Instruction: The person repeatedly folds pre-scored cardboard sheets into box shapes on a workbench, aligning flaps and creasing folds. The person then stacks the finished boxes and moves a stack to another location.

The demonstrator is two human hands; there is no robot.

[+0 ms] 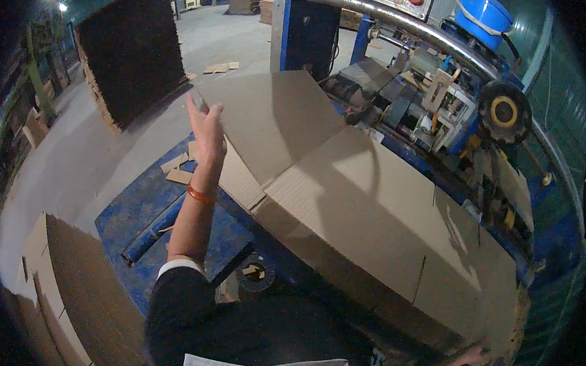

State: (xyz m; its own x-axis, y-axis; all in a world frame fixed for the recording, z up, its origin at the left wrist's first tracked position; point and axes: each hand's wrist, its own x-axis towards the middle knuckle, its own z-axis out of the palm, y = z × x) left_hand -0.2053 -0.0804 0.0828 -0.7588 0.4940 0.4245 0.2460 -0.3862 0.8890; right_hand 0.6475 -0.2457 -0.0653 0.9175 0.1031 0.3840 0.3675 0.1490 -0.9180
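Note:
A large creased brown cardboard sheet [364, 199] lies slantwise across the machine, with one panel [270, 116] angled at its far left end. My left hand [207, 130] is raised by that panel's left edge, thumb and fingers spread apart; I cannot tell whether it touches the edge. An orange band [201, 195] circles that wrist. At the sheet's near right end, my right hand [474, 356] has its fingers bent against the cardboard edge. Dim light partly hides those fingers. Below the top face, more brown cardboard [329, 256] shows along the near side.
Machine rollers and a black handwheel [504, 111] stand beyond the sheet, with a blue bucket [484, 20] above. Tall cardboard stacks stand at far left [132, 55] and near left [86, 285]. Cardboard scraps [179, 176] lie on the blue metal base [131, 218].

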